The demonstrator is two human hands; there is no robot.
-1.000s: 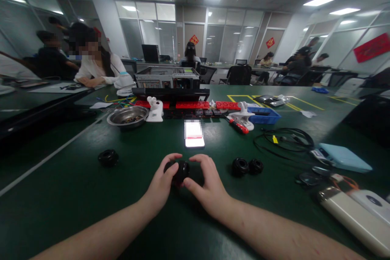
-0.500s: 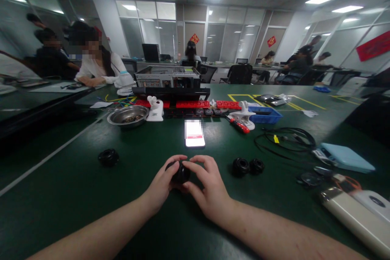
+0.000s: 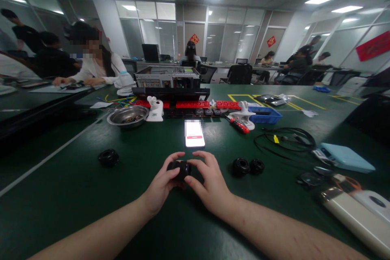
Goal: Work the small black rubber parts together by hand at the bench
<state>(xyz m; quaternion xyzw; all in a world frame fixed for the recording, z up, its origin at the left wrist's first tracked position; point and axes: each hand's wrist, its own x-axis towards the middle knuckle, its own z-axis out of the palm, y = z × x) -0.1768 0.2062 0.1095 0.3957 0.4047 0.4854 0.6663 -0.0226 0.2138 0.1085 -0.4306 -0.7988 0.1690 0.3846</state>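
Note:
A glossy black round part point(image 3: 183, 168), its exact kind unclear, is held just above the dark green table in front of me. My left hand point(image 3: 166, 178) wraps round its left side, the thumb lying across the near face. At its right end, my right hand point(image 3: 210, 178) has thumb and index finger against the edge, with the other fingers curved above. Two similar black ring-shaped parts, a larger one point(image 3: 241, 166) and a smaller one point(image 3: 257, 166), sit side by side to the right. Another black part point(image 3: 108, 157) lies to the left.
A lit phone point(image 3: 195, 134) lies beyond my hands. Farther back are a metal bowl point(image 3: 117, 121), a red-handled screwdriver point(image 3: 240, 126), a blue tray point(image 3: 268, 118) and an opened computer case point(image 3: 170, 93). Black cables point(image 3: 286, 138) and a light-blue box point(image 3: 347, 157) lie right. A co-worker point(image 3: 94, 61) sits far left.
The black part has turned in my hands and now shows its side. My right fingers have spread a little from it. At far left, the co-worker's hands have moved apart.

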